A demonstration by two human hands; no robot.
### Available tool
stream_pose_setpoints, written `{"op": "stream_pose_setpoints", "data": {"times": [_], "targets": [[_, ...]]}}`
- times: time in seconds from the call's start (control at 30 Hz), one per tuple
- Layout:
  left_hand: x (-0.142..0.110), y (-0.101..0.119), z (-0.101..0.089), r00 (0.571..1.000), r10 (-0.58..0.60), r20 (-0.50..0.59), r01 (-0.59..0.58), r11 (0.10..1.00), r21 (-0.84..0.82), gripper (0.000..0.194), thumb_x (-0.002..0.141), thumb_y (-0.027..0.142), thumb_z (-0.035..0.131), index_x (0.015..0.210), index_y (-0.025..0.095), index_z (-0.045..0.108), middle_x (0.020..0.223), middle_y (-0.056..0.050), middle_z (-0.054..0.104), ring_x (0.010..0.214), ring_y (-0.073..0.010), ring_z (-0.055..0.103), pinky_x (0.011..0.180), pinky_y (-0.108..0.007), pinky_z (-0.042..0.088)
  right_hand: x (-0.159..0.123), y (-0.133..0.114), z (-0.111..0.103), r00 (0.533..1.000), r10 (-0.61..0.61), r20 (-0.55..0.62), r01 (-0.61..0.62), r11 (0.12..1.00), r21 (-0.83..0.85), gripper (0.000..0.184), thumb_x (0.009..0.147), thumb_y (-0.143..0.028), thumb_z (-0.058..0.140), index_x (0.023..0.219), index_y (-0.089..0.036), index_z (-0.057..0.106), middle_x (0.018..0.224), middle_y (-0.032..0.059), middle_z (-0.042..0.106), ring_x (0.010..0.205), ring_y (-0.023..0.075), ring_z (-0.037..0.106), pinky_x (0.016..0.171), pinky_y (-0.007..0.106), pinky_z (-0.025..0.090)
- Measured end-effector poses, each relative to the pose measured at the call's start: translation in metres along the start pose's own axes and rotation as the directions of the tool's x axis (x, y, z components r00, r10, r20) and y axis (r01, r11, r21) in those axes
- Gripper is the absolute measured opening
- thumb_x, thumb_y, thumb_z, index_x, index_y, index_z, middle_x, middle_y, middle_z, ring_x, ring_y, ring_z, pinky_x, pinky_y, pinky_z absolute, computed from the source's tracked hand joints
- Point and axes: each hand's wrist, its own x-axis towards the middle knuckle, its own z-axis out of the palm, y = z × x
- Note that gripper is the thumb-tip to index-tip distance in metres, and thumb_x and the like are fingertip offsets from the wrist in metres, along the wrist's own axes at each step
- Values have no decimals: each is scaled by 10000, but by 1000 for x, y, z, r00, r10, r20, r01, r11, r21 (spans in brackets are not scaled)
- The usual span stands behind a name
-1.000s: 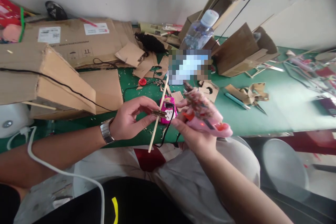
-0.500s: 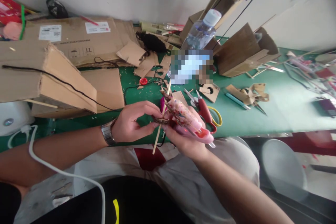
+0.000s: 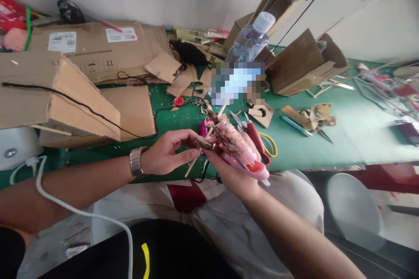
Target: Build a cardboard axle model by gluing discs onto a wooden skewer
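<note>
One disc [image 3: 204, 143] sat pinched in the left hand [image 3: 168, 153]; the right hand [image 3: 236, 179] clasped a glue gun [image 3: 236, 144]. Gluing disc to stick [image 3: 192, 167] seemed underway, next needing steady aim.

We have a small, round, layered brown cardboard disc [image 3: 203, 143] pinched at its edge in our left hand [image 3: 162, 153], tilted above the desk [image 3: 176, 117]. A thin, pale wooden stick [image 3: 192, 167] slants up to the right, apparently through its middle. Our right hand [image 3: 237, 178] grips a pink plastic glue gun [image 3: 237, 141], its barrel speckled with colours, its dark, crusted nozzle pointing up and left beside the stick.
</note>
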Motion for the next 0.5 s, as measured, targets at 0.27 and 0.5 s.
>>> {"op": "stream_pose_setpoints", "data": {"times": [0.27, 0.5], "targets": [[0, 3, 4, 986, -160, 35, 164, 956, -242, 355, 1036, 497, 778, 1097, 148, 759, 891, -64, 780, 820, -165, 748, 808, -282, 619, -1, 0, 2, 999, 26, 19, -26, 1000, -14, 222, 856, -160, 864, 980, -298, 742, 819, -11, 797, 706, 224, 762, 750, 411, 685], [4, 6, 3, 950, -290, 113, 311, 906, -286, 424, 971, 544, 844, 1005, 125, 790, 916, -96, 824, 858, -201, 792, 845, -335, 650, -5, 7, 6, 992, -56, -110, 40, 990, -138, 287, 830, -126, 848, 1038, -309, 772, 919, 8, 832, 771, 223, 804, 799, 407, 690]]}}
